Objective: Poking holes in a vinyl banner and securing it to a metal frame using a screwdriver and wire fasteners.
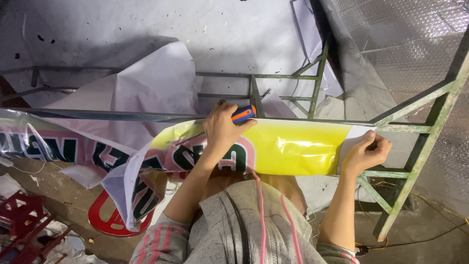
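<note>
- Your left hand point(222, 128) was closed around a tool with an orange and blue handle point(243, 114), fingers wrapped tight. The working end was hidden behind the hand, so what kind of tool it was could not be told.
- Your right hand point(367, 152) pinched the white end of the printed banner point(293, 146), thumb and fingers pressed together on its edge, at about 3 o'clock from the tool hand.
- The banner lay draped over the top rail of the green metal frame point(405, 105). Its glossy yellow stretch ran between your two hands, and the lettered part trailed off toward 9 o'clock and sagged toward the floor.
- The sheet looked thin, soft and light. It folded and creased under its own weight, so it probably needed tension from both ends to lie flat.
- The shiny face showed glare and looked slippery. A pinch on the edge, as your right hand had it, seemed a surer hold than a flat palm.
- The frame looked rigid and thin-barred, something firm to pull the sheet against.
- A red stool point(22, 225) sat at 8 o'clock, well apart from your hands.
</note>
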